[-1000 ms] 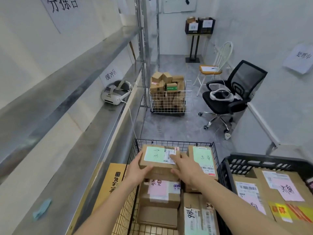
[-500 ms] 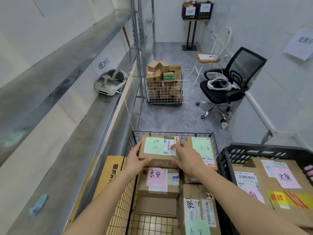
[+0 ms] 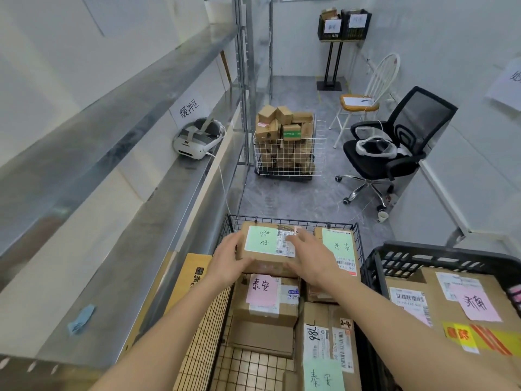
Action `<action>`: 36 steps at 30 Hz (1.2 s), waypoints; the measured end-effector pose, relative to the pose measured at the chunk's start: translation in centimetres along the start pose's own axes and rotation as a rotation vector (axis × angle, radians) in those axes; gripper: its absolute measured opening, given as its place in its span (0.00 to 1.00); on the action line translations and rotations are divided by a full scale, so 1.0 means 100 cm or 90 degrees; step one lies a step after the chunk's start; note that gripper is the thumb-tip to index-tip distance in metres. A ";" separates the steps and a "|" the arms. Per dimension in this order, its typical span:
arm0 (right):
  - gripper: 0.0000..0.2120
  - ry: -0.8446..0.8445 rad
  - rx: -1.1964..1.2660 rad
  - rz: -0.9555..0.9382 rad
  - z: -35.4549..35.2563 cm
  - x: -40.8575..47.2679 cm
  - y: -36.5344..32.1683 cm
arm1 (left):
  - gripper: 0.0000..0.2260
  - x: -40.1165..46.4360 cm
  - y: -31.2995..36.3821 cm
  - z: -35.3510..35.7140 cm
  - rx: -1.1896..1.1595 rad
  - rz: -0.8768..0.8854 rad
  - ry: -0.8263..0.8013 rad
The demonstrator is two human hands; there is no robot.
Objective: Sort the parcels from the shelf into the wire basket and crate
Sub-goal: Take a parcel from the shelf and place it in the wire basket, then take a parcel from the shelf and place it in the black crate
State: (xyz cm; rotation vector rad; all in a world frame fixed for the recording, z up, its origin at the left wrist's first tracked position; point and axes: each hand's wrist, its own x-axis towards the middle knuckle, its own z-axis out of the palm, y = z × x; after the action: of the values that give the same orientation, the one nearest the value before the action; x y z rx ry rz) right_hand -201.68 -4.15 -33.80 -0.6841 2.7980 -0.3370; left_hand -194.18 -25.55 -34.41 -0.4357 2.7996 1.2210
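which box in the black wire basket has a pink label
The box with the pink label, directly below the parcel in both hands; the other labelled boxes there carry green.

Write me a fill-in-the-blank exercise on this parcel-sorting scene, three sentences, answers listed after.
1. Both hands, left hand and right hand, hold a parcel whose big label is ____ in colour.
2. That parcel sits at the far end of the black ____ basket.
3. The parcel below it carries a ____ label.

Missing words: green; wire; pink
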 end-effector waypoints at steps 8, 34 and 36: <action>0.31 0.025 -0.115 -0.099 -0.042 -0.021 -0.042 | 0.32 -0.043 0.020 -0.050 0.189 -0.005 0.069; 0.24 0.253 0.042 -0.773 -0.131 -0.457 -0.392 | 0.27 -0.694 0.091 -0.226 0.424 -0.288 0.631; 0.24 0.248 0.069 -0.804 -0.127 -0.498 -0.415 | 0.27 -0.746 0.091 -0.225 0.426 -0.331 0.652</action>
State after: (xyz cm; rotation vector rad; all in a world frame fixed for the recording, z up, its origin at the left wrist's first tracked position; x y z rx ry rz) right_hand -144.92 -14.20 -1.47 -2.4762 2.1804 -0.8673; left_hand -123.79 -18.54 -0.39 -1.9491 3.1253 -0.1695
